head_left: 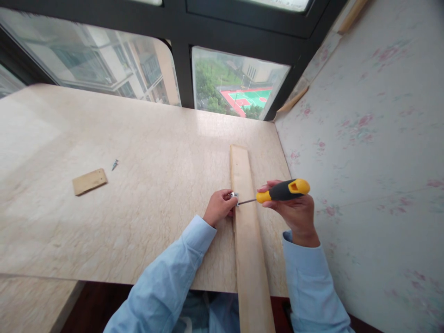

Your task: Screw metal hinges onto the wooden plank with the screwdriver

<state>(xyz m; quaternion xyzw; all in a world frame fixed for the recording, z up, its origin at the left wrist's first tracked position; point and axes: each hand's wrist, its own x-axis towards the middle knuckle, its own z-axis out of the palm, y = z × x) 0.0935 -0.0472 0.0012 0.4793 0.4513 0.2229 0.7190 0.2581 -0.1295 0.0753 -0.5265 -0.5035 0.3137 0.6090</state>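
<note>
A long pale wooden board (248,249) lies across the marble-patterned sill and juts past its front edge toward me. At the board's left edge, my left hand (221,206) pinches a small shiny metal bracket (234,195) against the wood. My right hand (294,210) grips a yellow and black screwdriver (282,190) by its handle, held nearly level. Its shaft points left, and the tip meets the bracket beside my left fingertips. Whether a screw sits under the tip is too small to make out.
Left on the sill (138,240) lie a short wooden piece (90,182) with small holes and a loose screw (114,164). A flower-patterned wall (364,162) stands close on the right. Dark-framed windows (239,83) border the back.
</note>
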